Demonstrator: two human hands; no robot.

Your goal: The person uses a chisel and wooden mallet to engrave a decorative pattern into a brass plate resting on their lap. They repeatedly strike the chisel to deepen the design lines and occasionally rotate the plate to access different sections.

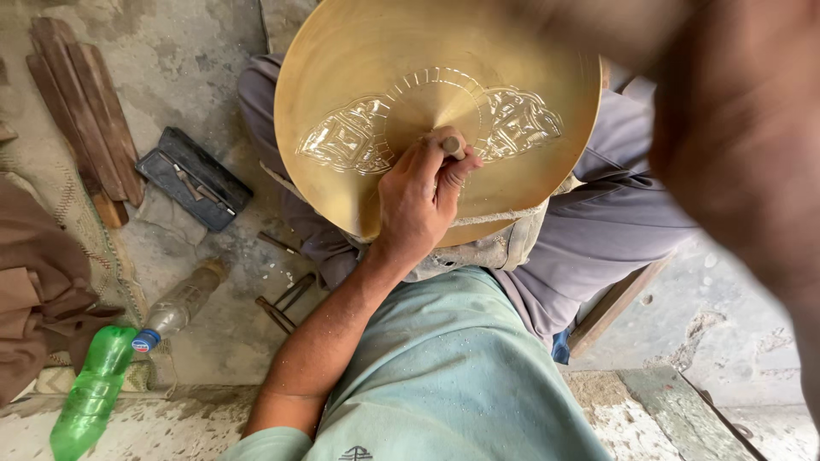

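A large round brass plate rests tilted on my lap, over a grey padded support. An engraved floral band runs across its middle around a raised centre ring. My left hand lies on the plate's lower middle, its fingers closed around a short metal punch whose top end sticks up between thumb and forefinger. My right arm is a large blur at the upper right, close to the camera. Its fingers cannot be made out.
On the concrete floor to the left lie a dark tray of small tools, wooden slats, a clear bottle, a green bottle, brown cloth and thin metal rods. A wooden board shows at the right.
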